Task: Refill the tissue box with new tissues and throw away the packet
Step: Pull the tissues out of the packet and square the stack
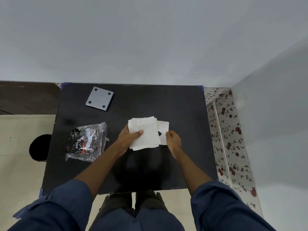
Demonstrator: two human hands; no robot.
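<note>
A stack of white tissues (144,132) is held above the middle of the black table (183,114). My left hand (128,139) grips the stack's left edge, thumb on top. Partly under the stack's right side lies the white tissue box (163,130), whose dark oval opening peeks out beside the tissues. My right hand (172,139) holds the box's near right edge. The empty clear plastic packet (86,142), printed in black and red, lies crumpled on the table to the left. A grey square panel (99,100) with four dark pads lies at the table's far left.
The table stands against a pale wall. A round black bin (40,147) sits on the floor to the table's left. A floral-patterned surface (230,139) runs along the right side. My legs are at the near edge.
</note>
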